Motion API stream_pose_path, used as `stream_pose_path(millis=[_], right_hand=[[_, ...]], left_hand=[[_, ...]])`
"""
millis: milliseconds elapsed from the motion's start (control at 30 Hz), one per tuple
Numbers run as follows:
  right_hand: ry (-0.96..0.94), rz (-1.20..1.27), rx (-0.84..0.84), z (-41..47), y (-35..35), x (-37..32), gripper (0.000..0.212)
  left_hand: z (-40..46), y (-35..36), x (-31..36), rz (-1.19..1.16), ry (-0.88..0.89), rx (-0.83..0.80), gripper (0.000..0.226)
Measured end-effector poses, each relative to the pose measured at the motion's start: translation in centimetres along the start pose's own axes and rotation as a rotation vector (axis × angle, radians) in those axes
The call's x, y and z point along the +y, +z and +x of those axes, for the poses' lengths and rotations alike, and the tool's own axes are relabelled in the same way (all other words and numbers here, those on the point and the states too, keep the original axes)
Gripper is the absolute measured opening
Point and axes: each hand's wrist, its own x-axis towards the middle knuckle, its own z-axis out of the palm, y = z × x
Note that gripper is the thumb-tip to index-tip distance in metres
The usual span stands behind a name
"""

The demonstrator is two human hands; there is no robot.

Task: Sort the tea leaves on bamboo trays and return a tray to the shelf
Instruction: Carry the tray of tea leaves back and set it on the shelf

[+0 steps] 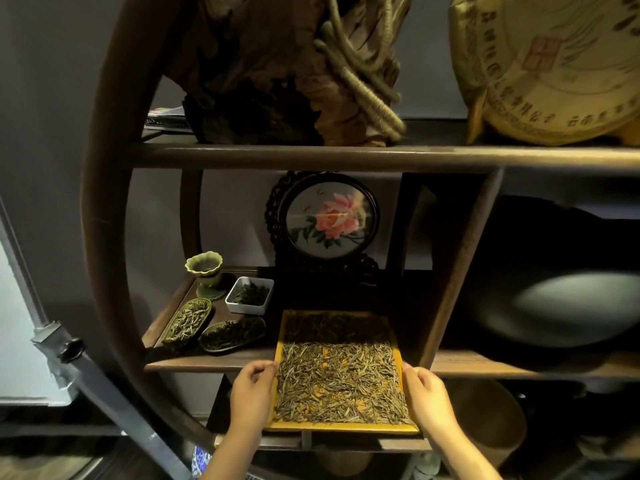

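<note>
A rectangular yellow bamboo tray [343,427] covered with dry green-brown tea leaves [337,379] lies half on the middle shelf board [207,364] of a round dark wooden shelf, its near half sticking out over the edge. My left hand [251,389] grips the tray's left rim with curled fingers. My right hand [427,393] grips the right rim the same way. The tray's far end is in shadow under the shelf.
Left of the tray on the same board stand a white square dish of tea [249,295], two leaf-shaped dishes [188,322] [233,334] and a green cup [204,271]. A round flower screen [327,220] stands behind. An upright wooden divider [457,268] borders the tray's right.
</note>
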Motion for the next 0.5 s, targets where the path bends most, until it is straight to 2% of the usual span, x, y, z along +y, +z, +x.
stream_pose_path(millis=[133,233,300,333,433,500], right_hand=[[0.061,0.050,-0.060,-0.4,-0.4,-0.6,0.042],[0.013,-0.029,-0.100,-1.0,-1.4,-0.4,0.037],[-0.056,-0.096,-0.129,-1.9,-2.5,0.1,0.031],[-0.095,-0.131,-0.158,-2.5,-3.0,0.3,0.034],[-0.184,-0.267,-0.241,-4.2,-3.6,0.7,0.062],[-0.252,-0.352,-0.264,-5.2,-3.3,1.0,0.087]], left_hand=[[-0.1,-1.4,0.2,0.111,0.014,-0.196,0.019],[-0.6,-3.6,-0.2,0.199,0.066,-0.430,0.056],[-1.2,-4.9,-0.6,0.333,0.171,-0.488,0.086],[-1.6,-5.3,-0.8,0.410,0.231,-0.494,0.098],[-2.6,-5.6,-1.3,0.498,0.328,-0.511,0.116],[-3.2,-5.3,-1.4,0.505,0.343,-0.481,0.112]])
